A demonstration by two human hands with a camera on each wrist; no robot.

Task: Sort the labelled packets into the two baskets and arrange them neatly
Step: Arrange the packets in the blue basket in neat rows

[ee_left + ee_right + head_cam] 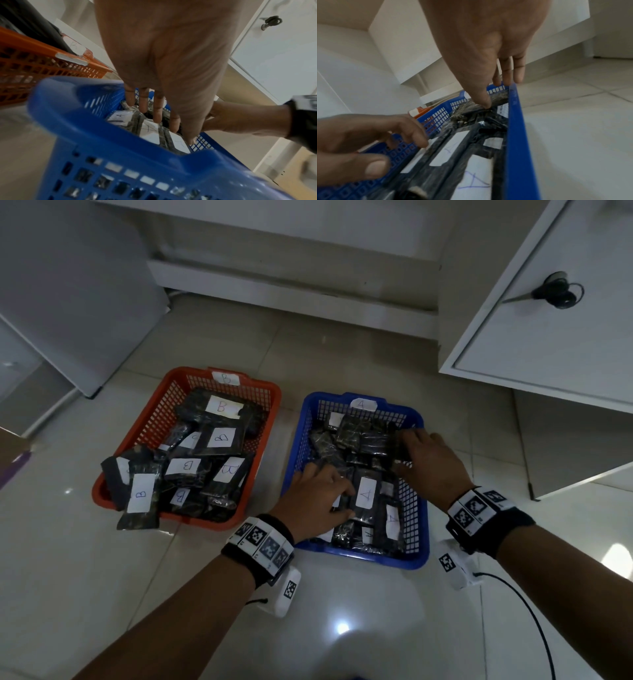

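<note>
An orange basket (186,370) tagged B holds several black packets with B labels (221,407), lying at mixed angles. One B packet (140,494) hangs over its near-left rim. Beside it on the right stands a blue basket (359,556) tagged A, filled with black A packets (366,493). My left hand (318,498) reaches into its near-left part, straight fingers touching the A packets (149,129). My right hand (431,463) lies over the far-right packets, fingers straight along the blue rim (515,135), thumb pressing a crinkled packet (471,112).
Both baskets sit on a pale tiled floor (342,628). A white cabinet with a dark ring handle (558,290) juts in at the right. White furniture stands behind the baskets and at the left. A black cable (534,611) trails from my right wrist.
</note>
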